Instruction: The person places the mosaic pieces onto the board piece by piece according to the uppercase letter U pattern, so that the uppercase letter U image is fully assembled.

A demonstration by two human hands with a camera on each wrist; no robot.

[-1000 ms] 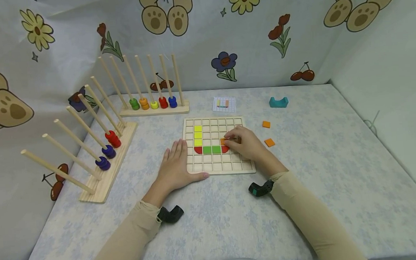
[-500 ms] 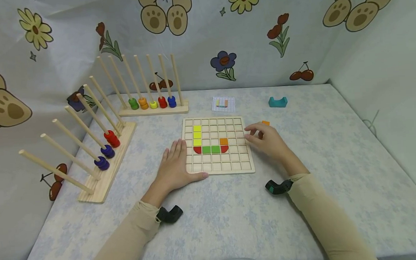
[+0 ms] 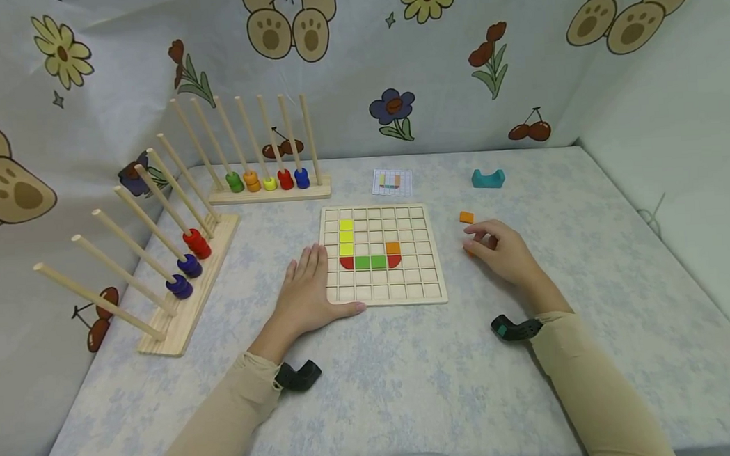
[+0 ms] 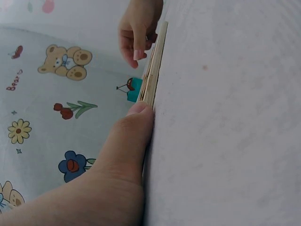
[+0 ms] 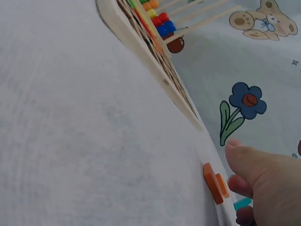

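My left hand [image 3: 302, 291] lies flat with spread fingers along the left edge of the wooden grid board [image 3: 419, 287], its thumb at the front edge. Yellow tiles [image 3: 346, 237], a red rounded piece [image 3: 347, 263], green tiles [image 3: 370, 262], another red rounded piece [image 3: 394, 260] and an orange tile [image 3: 393, 248] sit in the grid. To the right of the board, my right hand [image 3: 501, 247] hovers over a loose orange tile [image 5: 213, 183], mostly hidden in the head view. Its thumb and fingers are apart and hold nothing visible. A second orange tile [image 3: 467, 217] lies just beyond.
A printed pattern card [image 3: 392, 182] lies behind the board, and a teal curved block [image 3: 488, 178] at the back right. Two wooden peg stands carry colored beads: one stand [image 3: 269, 195] at the back, another stand [image 3: 211, 279] at the left.
My right hand has left an orange tile in the grid above the right red piece and moved right to a loose orange tile. The left hand has stayed in place.
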